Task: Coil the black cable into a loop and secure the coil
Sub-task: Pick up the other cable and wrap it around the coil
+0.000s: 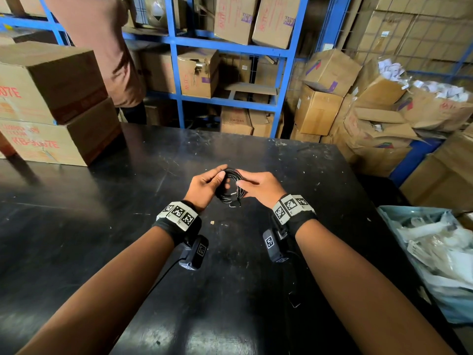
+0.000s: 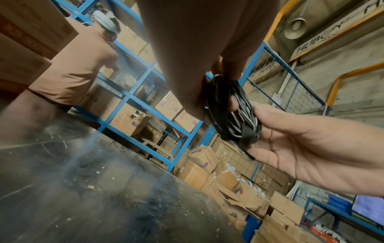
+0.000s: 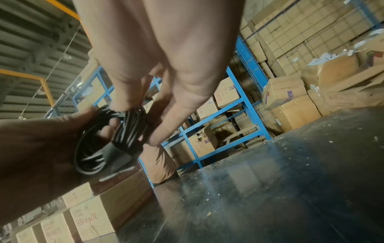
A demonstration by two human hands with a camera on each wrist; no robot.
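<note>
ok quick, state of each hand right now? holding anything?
Left hand: grips the coiled black cable, fingers curled through the loop.
Right hand: pinches the opposite side of the same coil, held above the table.

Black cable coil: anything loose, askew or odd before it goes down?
Mostly tidy. The black cable coil is wound, held between left hand and right hand above the black table. A black strap wraps one side, but its tail sticks out loose, so securing looks unfinished.
</note>
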